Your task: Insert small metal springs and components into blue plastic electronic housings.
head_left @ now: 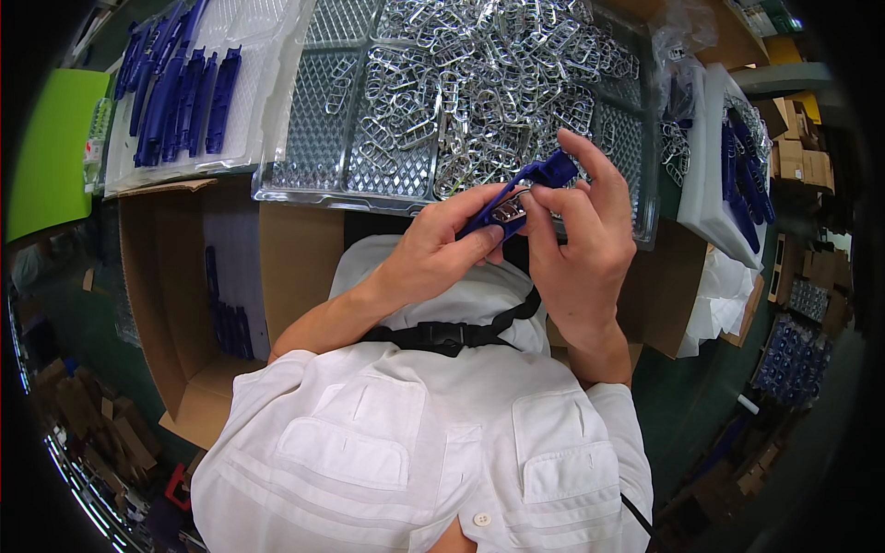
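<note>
My left hand (433,249) holds a long, narrow blue plastic part (554,171) between thumb and fingers, tilted up to the right. A shiny metal wire piece (509,210) sits in the hollow of that part. With thumb and bent index finger pressed together, my right hand (585,230) grips at the metal piece; its other fingers lie around the part's upper end, one raised. Just beyond both hands, a heap of looped metal wire pieces (498,83) fills much of a clear plastic tray (309,138). My fingers hide some of the blue part.
More blue parts (182,106) lie on a white tray (253,55) at the far left. An open cardboard box (152,276) with blue parts inside stands below it. On the right, white foam (705,175) holds blue parts beside another cardboard box (659,300).
</note>
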The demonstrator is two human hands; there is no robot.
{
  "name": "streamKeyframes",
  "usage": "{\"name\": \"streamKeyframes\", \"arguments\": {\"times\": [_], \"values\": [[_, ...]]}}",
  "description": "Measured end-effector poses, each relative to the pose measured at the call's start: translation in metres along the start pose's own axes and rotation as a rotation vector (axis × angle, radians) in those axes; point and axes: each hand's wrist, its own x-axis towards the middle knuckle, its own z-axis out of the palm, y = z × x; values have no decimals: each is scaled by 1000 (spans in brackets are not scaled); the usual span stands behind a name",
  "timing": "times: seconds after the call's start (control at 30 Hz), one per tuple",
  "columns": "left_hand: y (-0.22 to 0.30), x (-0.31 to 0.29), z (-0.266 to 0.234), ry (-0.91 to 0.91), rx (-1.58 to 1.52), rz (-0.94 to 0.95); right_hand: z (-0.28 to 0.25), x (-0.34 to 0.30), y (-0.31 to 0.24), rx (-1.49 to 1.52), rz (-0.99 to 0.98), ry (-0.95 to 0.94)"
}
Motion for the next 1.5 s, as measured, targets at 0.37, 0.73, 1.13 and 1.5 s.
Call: {"name": "streamKeyframes", "arguments": {"times": [0.37,0.73,1.13,1.5], "values": [[-1,4,6,109,149,48,11,-8,1,-37,-8,-13],[-1,4,10,166,213,72,10,-9,9,345,359,-85],[-5,11,10,138,140,7,3,-8,3,376,490,-116],[-7,6,8,88,153,207,-1,-8,0,362,435,-88]]}}
